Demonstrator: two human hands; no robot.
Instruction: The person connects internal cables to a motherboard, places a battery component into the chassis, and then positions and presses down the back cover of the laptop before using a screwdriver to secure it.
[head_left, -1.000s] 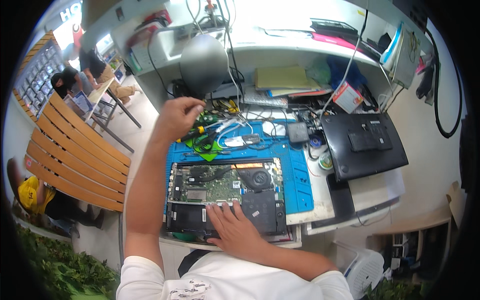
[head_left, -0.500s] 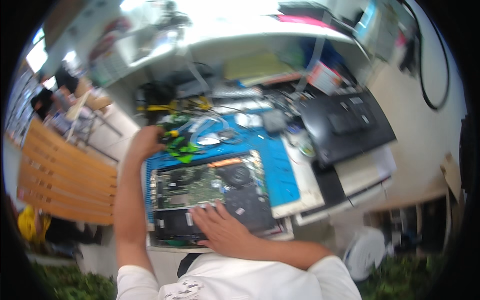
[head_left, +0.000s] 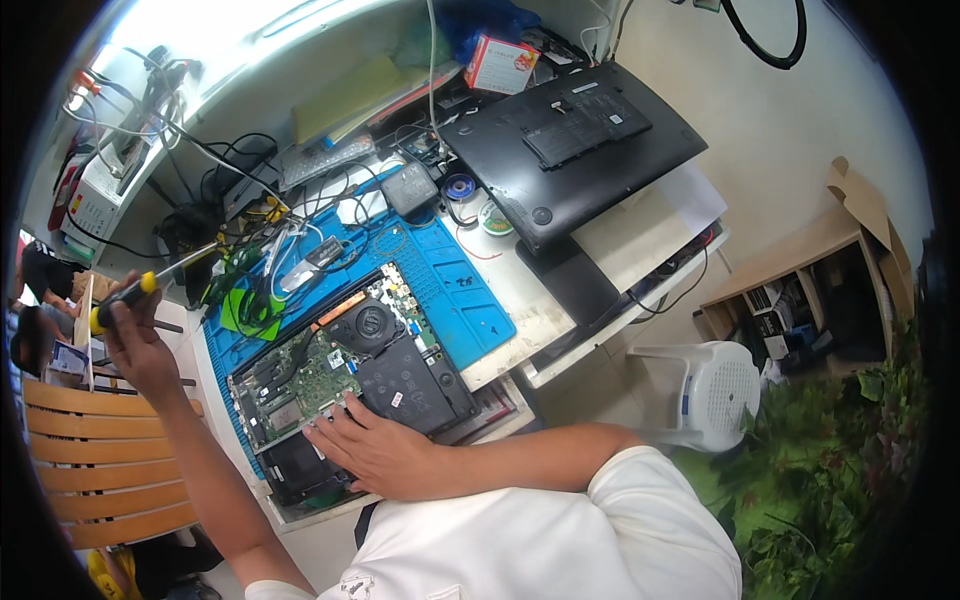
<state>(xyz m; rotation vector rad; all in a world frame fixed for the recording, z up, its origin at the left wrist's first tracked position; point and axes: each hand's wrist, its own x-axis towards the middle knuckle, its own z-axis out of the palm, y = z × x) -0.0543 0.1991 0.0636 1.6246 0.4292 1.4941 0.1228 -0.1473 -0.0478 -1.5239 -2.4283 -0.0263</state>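
Observation:
My left hand (head_left: 145,350) is raised off the left side of the bench, its fingers wrapped round a screwdriver (head_left: 124,300) with a yellow and black handle. The screwdriver's thin shaft slants up and right, away from the hand. My right hand (head_left: 372,452) lies flat, fingers stretched, over the lower edge of an opened laptop base (head_left: 410,385). Its green circuit board (head_left: 300,375), round fan (head_left: 370,323) and black battery are exposed. The laptop sits on a blue work mat (head_left: 465,300), and my palm hides part of its front.
Tangled cables and a bright green item (head_left: 250,313) lie behind the laptop. A grey adapter (head_left: 410,190) and a solder spool (head_left: 459,187) stand further back. A black laptop panel (head_left: 590,150) with a battery on top is at the right. A white stool (head_left: 715,395) stands beside the bench.
My left hand has lifted from beside the green item and moved left, now plainly with the screwdriver. My right hand stays on the laptop. The view has tilted and turned.

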